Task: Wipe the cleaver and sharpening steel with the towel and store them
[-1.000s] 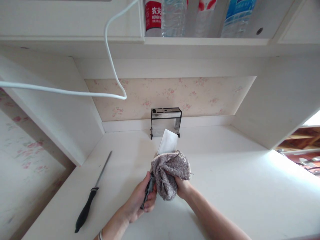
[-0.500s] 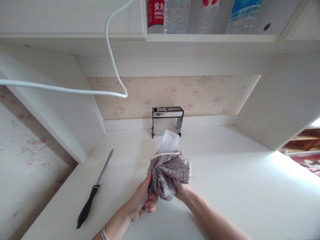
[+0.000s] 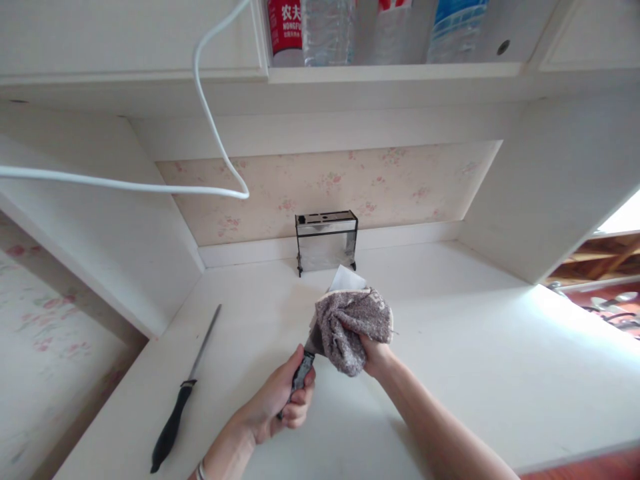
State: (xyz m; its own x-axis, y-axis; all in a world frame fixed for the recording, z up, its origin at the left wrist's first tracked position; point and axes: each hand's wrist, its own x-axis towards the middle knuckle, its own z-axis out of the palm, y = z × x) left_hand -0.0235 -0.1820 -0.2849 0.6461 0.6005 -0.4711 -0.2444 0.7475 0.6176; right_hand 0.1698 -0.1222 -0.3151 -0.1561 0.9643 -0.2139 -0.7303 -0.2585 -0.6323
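My left hand is closed around the dark handle of a kitchen knife, whose broad, square-ended blade points away from me. A crumpled grey-brown cloth with a pale edge wraps the middle of the blade, so only the tip and a strip by the handle show. My right hand grips the cloth from the right, its fingers partly hidden beneath it. Left of my hands, a sharpening steel with a black handle lies on the white counter.
A metal knife block with a black frame stands against the back wall, just beyond the blade tip. Overhead, a shelf holds several water bottles. A white cable hangs across the upper left. Side panels flank the counter.
The cloth and my right hand have slid along the blade towards its tip, away from the handle. More of the handle and the blade's base now shows. The view has shifted slightly right.
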